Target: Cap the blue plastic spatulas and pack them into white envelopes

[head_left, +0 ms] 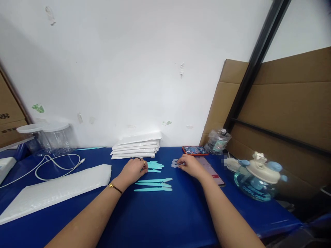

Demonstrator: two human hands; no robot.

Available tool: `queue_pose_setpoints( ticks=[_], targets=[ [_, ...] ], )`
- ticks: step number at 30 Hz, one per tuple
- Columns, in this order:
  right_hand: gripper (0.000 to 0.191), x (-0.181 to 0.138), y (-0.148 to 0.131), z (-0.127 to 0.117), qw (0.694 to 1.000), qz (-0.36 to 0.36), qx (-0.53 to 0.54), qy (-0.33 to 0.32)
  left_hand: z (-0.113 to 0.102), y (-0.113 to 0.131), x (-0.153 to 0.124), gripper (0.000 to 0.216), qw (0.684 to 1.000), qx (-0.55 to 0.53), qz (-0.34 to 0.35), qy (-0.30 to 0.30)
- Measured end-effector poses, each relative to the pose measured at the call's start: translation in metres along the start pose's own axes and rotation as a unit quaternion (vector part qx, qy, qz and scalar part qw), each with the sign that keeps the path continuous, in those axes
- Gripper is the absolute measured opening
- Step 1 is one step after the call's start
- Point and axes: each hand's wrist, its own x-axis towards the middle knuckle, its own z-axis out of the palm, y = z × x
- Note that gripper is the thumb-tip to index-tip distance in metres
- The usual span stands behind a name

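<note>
Several turquoise eyebrow razors (156, 165) lie in a small pile on the blue table. My left hand (134, 170) is at the pile's left end, its fingers pinched together around the handle of one razor, whose other end points right. Three more razors (153, 184) rest side by side in front of the pile. To the right, my right hand (190, 166) has its fingertips pinched on one of several small translucent plastic pieces (174, 163). These look like blade covers, and the fingers partly hide them.
Behind the razors is a stack of white padded envelopes (136, 146); another white envelope (59, 186) lies at left. A white cable (59, 167) and clear jars (55, 139) sit beyond it. Two phones (195, 150) and a water bottle (258, 177) are at right.
</note>
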Motion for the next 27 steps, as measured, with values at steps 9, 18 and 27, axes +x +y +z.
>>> queue_pose_setpoints(
  ticks=[9,18,27],
  targets=[
    [0.003,0.005,-0.008,0.019,0.998,-0.003,0.047,-0.035,0.001,0.005,-0.002,0.014,0.999,-0.041,-0.001,-0.031],
    [0.008,0.004,-0.030,0.026,0.988,0.004,0.124,-0.090,0.011,0.015,0.001,0.009,0.997,-0.075,0.003,-0.031],
    [0.009,0.004,-0.032,0.026,0.987,0.010,0.134,-0.093,0.016,0.012,0.003,0.011,0.992,-0.119,0.007,-0.043]
  ],
)
